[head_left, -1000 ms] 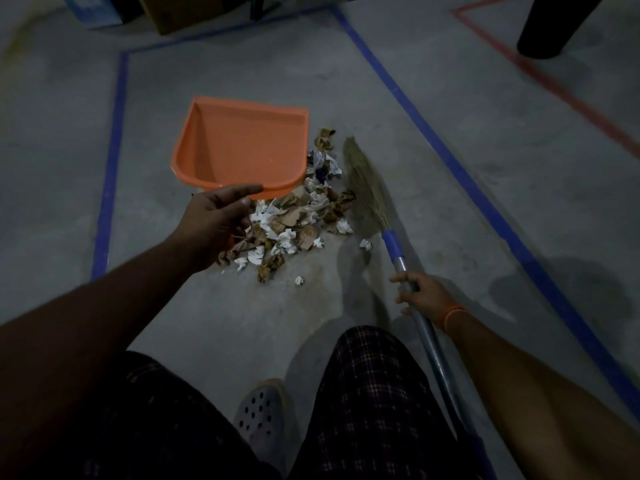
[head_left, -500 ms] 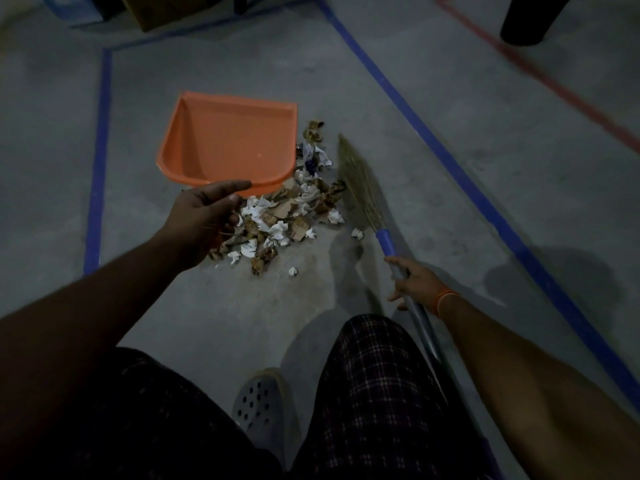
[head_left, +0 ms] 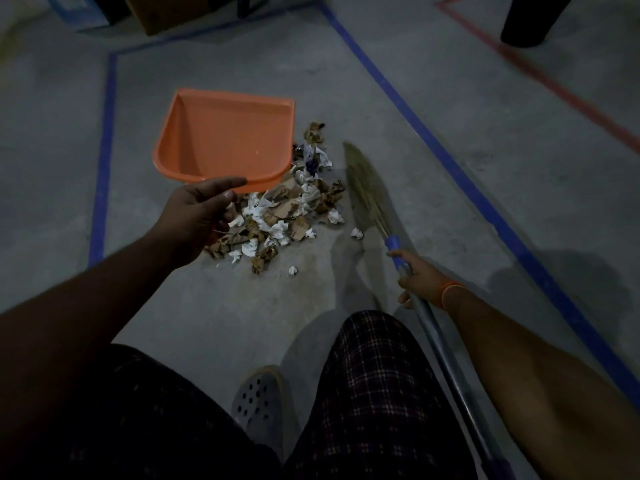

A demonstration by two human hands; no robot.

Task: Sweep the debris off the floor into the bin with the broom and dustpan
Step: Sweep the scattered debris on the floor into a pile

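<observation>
An orange dustpan point(head_left: 225, 136) hangs over the left part of a debris pile point(head_left: 284, 209) of crumpled white paper and brown scraps on the grey floor. My left hand point(head_left: 197, 216) grips the dustpan's near end, thumb along the rim; its handle is hidden by the hand. A straw broom point(head_left: 367, 188) with a blue collar and metal pole lies slanted right of the pile, bristles on the floor. My right hand point(head_left: 420, 280) grips the pole just below the collar.
Blue tape lines point(head_left: 104, 157) frame the floor area; a red line point(head_left: 554, 84) runs at the right. A black leg or base point(head_left: 530, 22) stands top right, boxes point(head_left: 156, 12) top left. My plaid-trousered knees point(head_left: 374, 393) and a grey clog point(head_left: 258, 400) fill the foreground.
My right hand has slid up the pole toward the blue collar. The dustpan, pile and broom head keep nearly the same places; the view shifted slightly.
</observation>
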